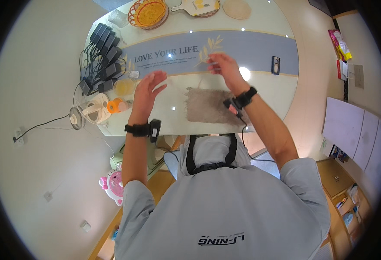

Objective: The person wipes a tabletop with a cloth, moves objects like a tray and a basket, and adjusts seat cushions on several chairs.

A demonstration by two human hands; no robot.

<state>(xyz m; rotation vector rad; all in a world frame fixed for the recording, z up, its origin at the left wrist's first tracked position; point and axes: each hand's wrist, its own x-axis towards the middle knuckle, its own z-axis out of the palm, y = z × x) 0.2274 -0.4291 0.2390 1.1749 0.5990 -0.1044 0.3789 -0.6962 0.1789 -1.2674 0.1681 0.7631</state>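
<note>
A grey-brown cloth with frayed edges (pixel 206 105) lies flat on the glossy white table (pixel 174 123) near its front edge. Above the table, to the cloth's left, is my left hand (pixel 150 92), empty with thumb and fingers apart. My right hand (pixel 226 70) is past the cloth's far edge, over the printed blue-grey band (pixel 255 48); its fingers are slightly curled and hold nothing visible. Each wrist wears a black strap with a small cabled device. A small dark case (pixel 275 65) rests on the band at the right.
Several black power adapters (pixel 107 55) with tangled cables crowd the left side. Closer are a cup of yellow liquid (pixel 124 86), an orange-capped bottle (pixel 115 105) and a cream appliance (pixel 96 109). A woven basket (pixel 148 13) and a handled ceramic plate (pixel 198 7) stand at the far edge.
</note>
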